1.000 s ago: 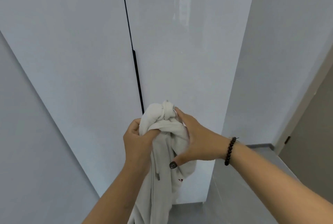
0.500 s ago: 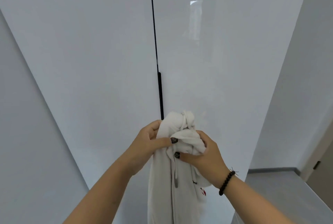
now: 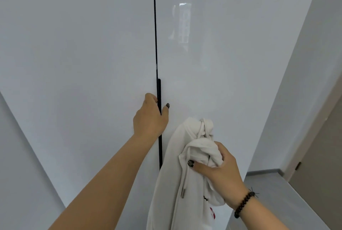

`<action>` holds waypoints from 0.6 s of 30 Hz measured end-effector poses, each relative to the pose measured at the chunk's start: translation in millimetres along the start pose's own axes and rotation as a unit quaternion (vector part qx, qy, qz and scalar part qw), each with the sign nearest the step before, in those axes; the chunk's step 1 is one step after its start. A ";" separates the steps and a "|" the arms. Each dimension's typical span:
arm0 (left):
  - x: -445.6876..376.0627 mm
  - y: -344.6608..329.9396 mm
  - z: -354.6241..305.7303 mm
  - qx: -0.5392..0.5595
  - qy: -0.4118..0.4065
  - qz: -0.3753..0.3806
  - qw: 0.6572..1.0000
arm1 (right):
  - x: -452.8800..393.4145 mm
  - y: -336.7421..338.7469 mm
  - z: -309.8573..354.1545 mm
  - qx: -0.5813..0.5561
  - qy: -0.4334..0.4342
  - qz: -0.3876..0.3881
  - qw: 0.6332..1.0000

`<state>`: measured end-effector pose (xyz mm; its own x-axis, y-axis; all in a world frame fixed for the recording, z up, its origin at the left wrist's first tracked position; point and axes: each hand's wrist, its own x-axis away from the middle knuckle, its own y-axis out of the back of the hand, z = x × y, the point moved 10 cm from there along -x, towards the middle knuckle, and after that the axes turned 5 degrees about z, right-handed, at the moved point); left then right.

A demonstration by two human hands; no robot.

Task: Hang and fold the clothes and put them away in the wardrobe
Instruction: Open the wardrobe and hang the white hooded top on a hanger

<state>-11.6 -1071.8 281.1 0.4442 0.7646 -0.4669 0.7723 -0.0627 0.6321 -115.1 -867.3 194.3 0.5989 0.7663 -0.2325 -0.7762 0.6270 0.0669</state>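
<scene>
White, glossy wardrobe doors (image 3: 92,48) fill almost all that we see in the single head view, closed, with a thin dark seam running down between them. We take the black strip handle (image 3: 159,89) on that seam as our landmark.

Our left hand (image 3: 149,117) is at the handle itself: the fingers curl over the door edge left of the strip and disappear into the seam, while the thumb lies on the right-hand door just beyond it. We read this as a grip taken to pull a door open, since the clothes cannot go in while both doors are closed.

Below and to the right of the handle, our right hand (image 3: 220,170) clamps a bunched white hoodie (image 3: 166,183). The thumb presses across the gathered fabric and the fingers wrap behind it. The knotted hood end stands up above the fist, and the body of the garment hangs straight down past the bottom of the view, close in front of the right-hand door. A drawcord with a metal tip dangles from the bunch, and a small red mark shows low on the cloth. We judge that holding it gathered in one hand frees the other for the door.

A dark bead bracelet (image 3: 244,204) sits on the right wrist. Far right of the handle, a grey floor (image 3: 273,189) and a beige door or panel (image 3: 318,165) show past the wardrobe's side.

The hoodie is not yet hung or folded.
</scene>
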 end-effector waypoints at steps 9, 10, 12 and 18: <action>1.8 2.4 -29.0 -0.290 -0.158 -0.171 0.928 | 22.8 29.0 -2.3 0.026 -0.007 -0.030 0.999; 0.8 3.8 -30.0 -0.277 -0.152 -0.164 0.934 | 25.1 33.3 -1.4 0.028 -0.008 -0.032 0.999; -2.2 1.8 -29.8 -0.227 -0.141 -0.136 0.954 | 30.2 42.9 1.1 0.030 -0.008 -0.037 0.999; 2.6 -9.0 -19.5 -0.152 -0.019 -0.026 0.988 | 46.4 71.4 13.9 0.038 -0.002 -0.044 0.998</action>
<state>-26.2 -1056.7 286.3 0.4282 0.7368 -0.5233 0.6259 0.1759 0.7598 -140.0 -785.0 201.8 0.6659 0.7076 -0.2365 -0.7028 0.7013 0.1197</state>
